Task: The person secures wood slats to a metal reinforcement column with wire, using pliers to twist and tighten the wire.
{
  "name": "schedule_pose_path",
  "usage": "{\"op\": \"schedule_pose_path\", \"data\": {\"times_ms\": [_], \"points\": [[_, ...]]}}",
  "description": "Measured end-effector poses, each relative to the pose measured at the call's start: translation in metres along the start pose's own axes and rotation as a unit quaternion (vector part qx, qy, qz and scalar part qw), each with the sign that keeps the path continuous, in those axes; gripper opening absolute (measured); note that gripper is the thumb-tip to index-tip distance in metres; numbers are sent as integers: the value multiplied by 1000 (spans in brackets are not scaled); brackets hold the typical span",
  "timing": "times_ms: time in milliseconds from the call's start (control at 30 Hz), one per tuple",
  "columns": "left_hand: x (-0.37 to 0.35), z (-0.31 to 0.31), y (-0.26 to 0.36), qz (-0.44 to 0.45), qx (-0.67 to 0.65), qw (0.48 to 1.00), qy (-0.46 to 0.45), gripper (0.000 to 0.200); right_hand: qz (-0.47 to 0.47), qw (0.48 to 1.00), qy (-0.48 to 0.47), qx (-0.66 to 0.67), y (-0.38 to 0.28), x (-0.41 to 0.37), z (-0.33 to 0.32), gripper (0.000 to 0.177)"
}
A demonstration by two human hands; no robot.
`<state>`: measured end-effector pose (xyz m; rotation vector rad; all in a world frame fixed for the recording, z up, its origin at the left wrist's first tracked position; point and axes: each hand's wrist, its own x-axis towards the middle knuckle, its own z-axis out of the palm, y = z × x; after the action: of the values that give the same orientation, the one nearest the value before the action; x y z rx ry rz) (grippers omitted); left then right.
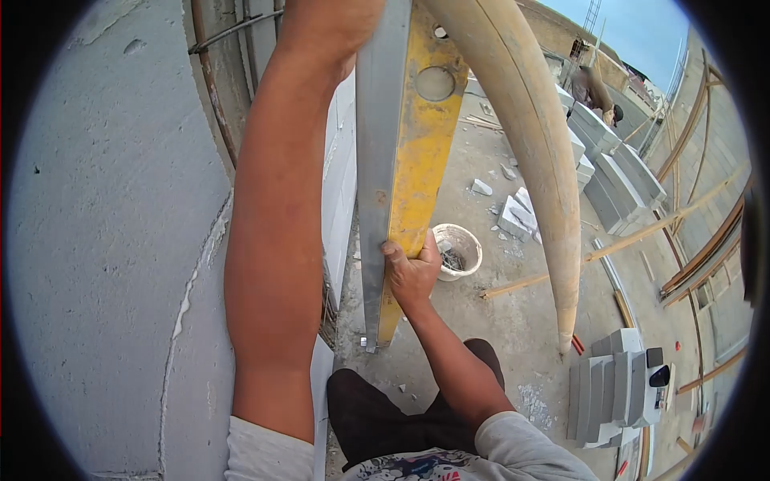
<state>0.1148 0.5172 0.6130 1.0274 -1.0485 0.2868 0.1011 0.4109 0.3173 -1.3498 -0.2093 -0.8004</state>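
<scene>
A long yellow level (417, 152) stands roughly upright against a grey metal profile (375, 160). My right hand (415, 271) is wrapped round the lower part of the level, thumb on its edge by the profile. At the top edge of the view, my left hand (341, 20) is beside the upper end of the profile; its fingers are out of view. The grey block wall (112, 200) is left of my left arm, with a whitish joint line running down it.
A curved wooden pole (533, 120) crosses right of the level. A white bucket (473, 264) is on the floor behind my right hand. Grey blocks (613, 393) are stacked at lower right, more blocks (613, 188) farther back. Another person (592, 88) is bent over at upper right.
</scene>
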Motion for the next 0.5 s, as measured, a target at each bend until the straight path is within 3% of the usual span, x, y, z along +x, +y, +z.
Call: {"op": "schedule_pose_path", "data": {"times_ms": [33, 200, 233, 267, 400, 433, 467, 500], "points": [[-7, 11, -4, 114, 151, 979, 70, 106, -11, 1000, 6, -12, 1, 0, -1, 42], [-8, 10, 0, 139, 152, 974, 91, 107, -26, 999, 27, -36, 11, -9, -2, 42], [1, -2, 12, 7, 39, 997, 72, 107, -24, 999, 31, -24, 9, -9, 0, 41], [6, -9, 19, -126, -76, 988, 52, 107, -23, 999, 35, -11, 8, -10, 0, 41], [2, -5, 13, -131, -94, 986, 30, 106, -40, 997, 42, -48, 9, -10, 0, 41], [-7, 5, 2, -12, 49, 996, 68, 106, -38, 997, 38, -51, 9, -10, 1, 40], [-13, 16, -4, 106, 186, 972, 101, 105, -33, 997, 37, -56, 9, -11, 0, 40], [-16, 21, -6, 104, 167, 975, 101, 104, -15, 999, 29, -23, 9, -11, 1, 42]]}}
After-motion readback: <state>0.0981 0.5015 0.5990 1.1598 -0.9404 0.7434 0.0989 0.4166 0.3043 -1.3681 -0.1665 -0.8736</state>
